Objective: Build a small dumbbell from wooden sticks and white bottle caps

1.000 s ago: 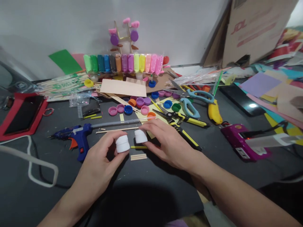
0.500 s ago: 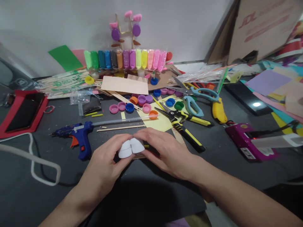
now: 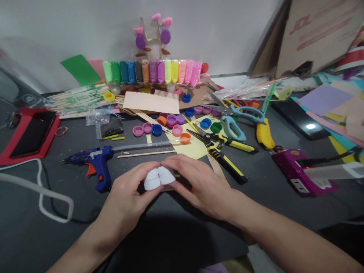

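Two white rounded pieces meet side by side between my hands, low in the middle of the view. My left hand (image 3: 127, 189) has its thumb and fingers closed round the left white piece (image 3: 152, 179), which has a thin line across it. My right hand (image 3: 199, 182) is closed on the right white piece (image 3: 166, 176), pinching it against the other. What they are made of I cannot tell, and fingers cover their outer sides. Left of my hands lies a blue hot glue gun (image 3: 98, 163); behind them is a thin wooden stick (image 3: 148, 154).
Black-and-yellow pruning shears (image 3: 227, 163), blue-handled scissors (image 3: 234, 129) and a yellow cutter (image 3: 264, 134) lie to the right. Colourful bottle caps (image 3: 157, 129) spread behind my hands. A purple power strip (image 3: 292, 174) sits at far right; a white cable (image 3: 41, 204) loops at left.
The whole view has shifted very slightly. My hands keep the same hold on the two white pieces.
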A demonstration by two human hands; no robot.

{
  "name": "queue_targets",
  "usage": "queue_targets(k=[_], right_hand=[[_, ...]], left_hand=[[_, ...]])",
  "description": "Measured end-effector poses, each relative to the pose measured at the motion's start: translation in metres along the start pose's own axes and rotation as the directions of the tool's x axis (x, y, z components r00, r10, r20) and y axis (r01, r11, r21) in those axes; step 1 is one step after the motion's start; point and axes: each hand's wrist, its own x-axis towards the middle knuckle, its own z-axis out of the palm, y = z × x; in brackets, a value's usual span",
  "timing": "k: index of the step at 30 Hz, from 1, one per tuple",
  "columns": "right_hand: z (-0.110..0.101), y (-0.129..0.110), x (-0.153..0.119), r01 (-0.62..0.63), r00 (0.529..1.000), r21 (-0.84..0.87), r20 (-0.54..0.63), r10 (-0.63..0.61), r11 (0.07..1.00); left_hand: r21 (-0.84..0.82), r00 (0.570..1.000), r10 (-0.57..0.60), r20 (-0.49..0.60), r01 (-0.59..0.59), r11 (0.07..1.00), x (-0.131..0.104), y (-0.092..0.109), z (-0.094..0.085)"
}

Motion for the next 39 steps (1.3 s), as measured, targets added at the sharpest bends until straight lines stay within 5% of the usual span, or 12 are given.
queue_targets(k=[8, 16, 22, 25, 29, 33, 35, 39], right_hand=[[-0.003, 0.002, 0.001, -0.002, 0.997, 0.006, -0.072, 0.002, 1.000], [-0.017, 0.019, 0.001, -0.226, 0.971, -0.264, -0.135, 0.196, 0.938], [-0.025, 0.026, 0.002, -0.267, 0.962, -0.402, -0.050, 0.270, 0.876], [-0.026, 0.025, 0.002, -0.290, 0.957, -0.347, -0.106, 0.270, 0.892], [-0.026, 0.023, 0.002, -0.270, 0.946, -0.217, -0.243, 0.216, 0.938], [-0.024, 0.019, 0.004, -0.247, 0.937, -0.120, -0.282, 0.205, 0.962], [-0.025, 0.012, 0.009, -0.220, 0.944, -0.087, -0.268, 0.190, 0.972], [-0.027, -0.016, 0.028, -0.183, 0.980, -0.112, -0.094, 0.173, 0.977]], left_hand=[[-0.145, 0.996, -0.087, 0.009, 0.087, 0.985, -0.004, -0.001, 0.002], [0.182, 0.984, 0.133, -0.117, -0.111, 0.977, 0.004, -0.002, -0.011], [0.179, 0.984, 0.113, -0.139, -0.087, 0.980, 0.006, -0.003, -0.016], [0.163, 0.984, 0.095, -0.148, -0.071, 0.984, 0.005, -0.001, -0.016], [0.029, 0.991, 0.129, 0.024, -0.129, 0.991, 0.000, 0.010, -0.015], [-0.096, 0.940, 0.270, 0.211, -0.255, 0.962, -0.005, 0.019, -0.012], [-0.121, 0.935, 0.330, 0.132, -0.315, 0.941, -0.007, 0.020, -0.013], [-0.186, 0.925, 0.314, -0.214, -0.354, 0.917, -0.012, 0.017, -0.017]])
